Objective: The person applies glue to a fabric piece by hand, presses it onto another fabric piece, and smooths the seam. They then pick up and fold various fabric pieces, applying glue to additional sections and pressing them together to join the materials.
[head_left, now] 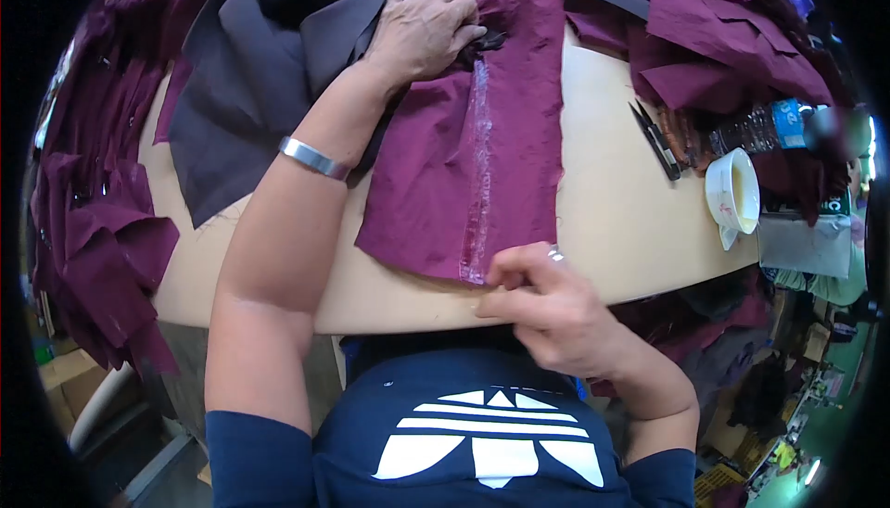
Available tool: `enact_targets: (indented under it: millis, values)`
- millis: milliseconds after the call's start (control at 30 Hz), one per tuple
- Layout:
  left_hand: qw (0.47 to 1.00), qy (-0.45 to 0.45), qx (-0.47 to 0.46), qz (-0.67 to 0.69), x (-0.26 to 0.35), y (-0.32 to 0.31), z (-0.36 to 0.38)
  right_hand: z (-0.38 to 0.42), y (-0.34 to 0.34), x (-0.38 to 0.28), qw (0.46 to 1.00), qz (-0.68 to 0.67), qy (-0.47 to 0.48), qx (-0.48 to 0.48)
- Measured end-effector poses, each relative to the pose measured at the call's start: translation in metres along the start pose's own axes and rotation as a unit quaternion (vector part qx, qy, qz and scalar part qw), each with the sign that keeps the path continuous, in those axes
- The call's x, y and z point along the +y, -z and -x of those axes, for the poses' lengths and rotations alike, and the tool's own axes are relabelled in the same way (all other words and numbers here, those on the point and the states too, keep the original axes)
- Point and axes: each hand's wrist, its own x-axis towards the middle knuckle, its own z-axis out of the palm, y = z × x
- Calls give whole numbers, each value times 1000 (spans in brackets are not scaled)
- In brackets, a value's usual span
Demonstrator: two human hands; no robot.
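A maroon fabric piece (pixel 524 128) lies on the pale table, with a shiny, clear-looking strip (pixel 480 174) running down it to its lower edge. My left hand (pixel 426 33) rests at the top, fingers bent over a bunched dark bit of cloth beside the maroon piece; what its fingertips grip is hidden. Under and left of that hand spreads a dark grey cloth (pixel 250 91). Near the strip's bottom end is my right hand (pixel 547 309), fingers curled and thumb close to the index finger; anything between them is too small to tell.
Maroon cloth pieces (pixel 709 35) are piled at the upper right, and more maroon cloth (pixel 97 230) hangs at the left edge. On the right are black-handled tools (pixel 655 142), a white cup (pixel 732 195) and a plastic bottle (pixel 760 128). The table's front edge (pixel 417 323) curves before my body.
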Motion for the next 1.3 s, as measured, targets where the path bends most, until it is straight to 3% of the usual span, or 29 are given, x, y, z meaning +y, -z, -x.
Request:
enact_targets:
  millis: [67,133,200,267,500,800,933,1033,1133,1167,1300]
  values:
    - [1000,-10,4,1,3,6,2,6,33,2,997,-64,-13,41]
    - [999,-25,22,-8,0,4,1,19,72,7,976,50,-75,197]
    - [999,-27,18,-2,0,5,0,38,120,19,933,167,-162,273]
    - [999,-32,21,-1,0,6,0,68,161,37,876,312,-251,268]
    - [1000,-17,0,8,3,9,0,125,195,81,802,392,-439,104]
    - [999,-15,27,7,3,6,0,120,194,107,805,405,-431,45]
    - [999,-5,34,41,3,4,0,126,202,98,869,297,-375,127]
    - [997,1,36,63,4,8,-2,124,195,76,867,294,-341,214]
    - [996,16,23,80,6,10,-5,124,187,66,850,365,-363,110]
    - [996,21,19,86,5,10,-5,119,183,63,848,373,-357,118]
    - [996,12,36,83,4,7,-6,61,160,36,881,423,-177,119]
